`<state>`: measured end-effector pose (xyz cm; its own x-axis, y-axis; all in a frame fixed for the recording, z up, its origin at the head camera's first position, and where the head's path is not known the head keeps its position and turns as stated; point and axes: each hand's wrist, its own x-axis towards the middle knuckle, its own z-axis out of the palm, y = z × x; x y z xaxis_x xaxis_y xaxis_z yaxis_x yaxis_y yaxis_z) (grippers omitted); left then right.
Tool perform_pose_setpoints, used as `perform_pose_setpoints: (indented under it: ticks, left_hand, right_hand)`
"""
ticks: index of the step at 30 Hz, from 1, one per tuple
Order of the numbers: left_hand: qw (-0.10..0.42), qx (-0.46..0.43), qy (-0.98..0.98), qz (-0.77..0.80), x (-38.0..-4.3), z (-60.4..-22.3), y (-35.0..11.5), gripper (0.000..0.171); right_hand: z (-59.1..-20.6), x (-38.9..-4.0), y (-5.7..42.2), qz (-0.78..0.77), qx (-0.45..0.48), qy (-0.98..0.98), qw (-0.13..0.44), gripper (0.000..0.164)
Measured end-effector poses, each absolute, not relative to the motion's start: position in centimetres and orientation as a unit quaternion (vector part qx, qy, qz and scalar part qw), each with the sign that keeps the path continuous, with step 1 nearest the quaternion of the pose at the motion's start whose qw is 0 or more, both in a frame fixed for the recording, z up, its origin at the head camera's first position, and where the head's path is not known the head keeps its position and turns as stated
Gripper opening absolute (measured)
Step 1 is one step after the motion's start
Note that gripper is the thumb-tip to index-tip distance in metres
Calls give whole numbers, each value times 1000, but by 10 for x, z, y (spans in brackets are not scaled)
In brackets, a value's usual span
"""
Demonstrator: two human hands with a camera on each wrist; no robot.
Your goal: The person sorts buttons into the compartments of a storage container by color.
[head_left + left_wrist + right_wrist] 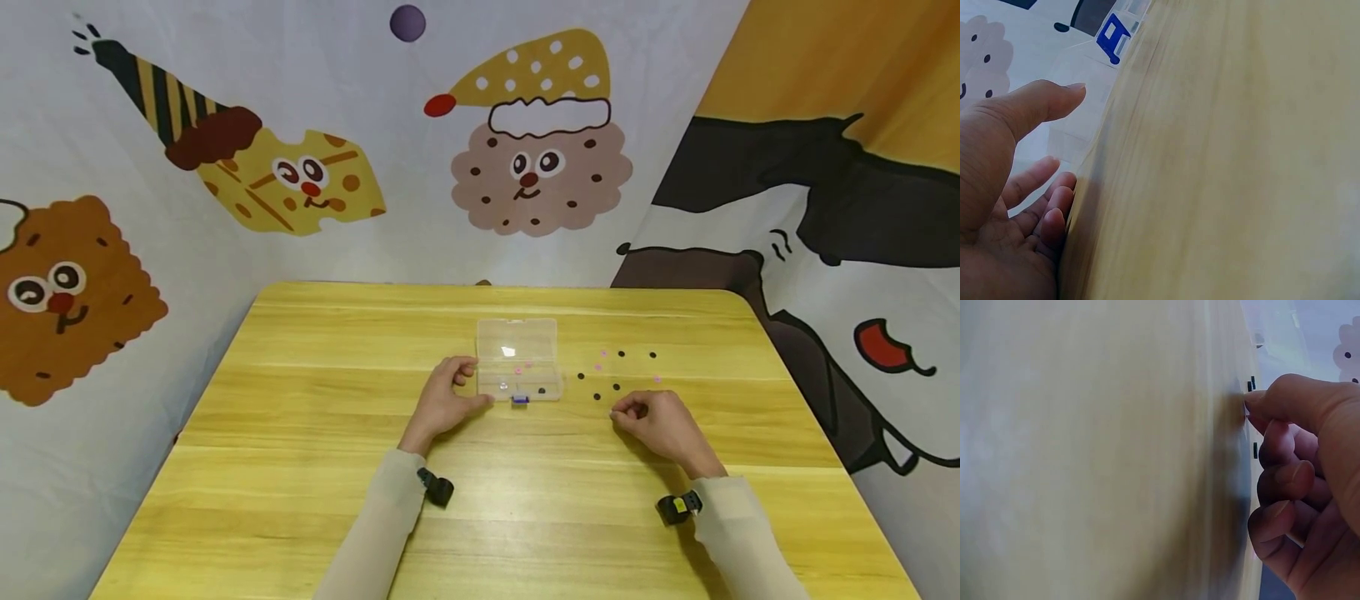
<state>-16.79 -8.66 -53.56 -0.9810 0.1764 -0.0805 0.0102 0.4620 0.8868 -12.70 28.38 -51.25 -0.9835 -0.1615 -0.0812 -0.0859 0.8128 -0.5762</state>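
A clear plastic box [557, 385] stands on the table with its lid [517, 337] raised at the back and a blue latch [520, 401] at its front. Inside it are pink pieces and a black disc [542, 391]. My left hand [442, 400] rests at the box's left end, thumb along the front corner and relaxed fingers by the left side. To the right of the box, my right hand [660, 423] pinches a tiny disc [1246, 414] between thumb and index finger, close over the table; its colour is mostly hidden. The other fingers are curled in.
Several black discs [617, 387] and pink ones [657, 379] lie scattered on the wooden table [300, 467] between the box and my right hand and behind that hand. A cloth with cartoon figures [420, 192] hangs behind the table.
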Motion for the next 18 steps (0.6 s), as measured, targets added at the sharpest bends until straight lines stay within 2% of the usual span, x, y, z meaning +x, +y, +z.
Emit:
perform_pose_setpoints:
  ticks: [18]
  left_hand:
    - [81, 52, 853, 514, -168, -536, -87, 67]
  right_hand:
    - [-515, -129, 284, -324, -40, 943, 69, 10]
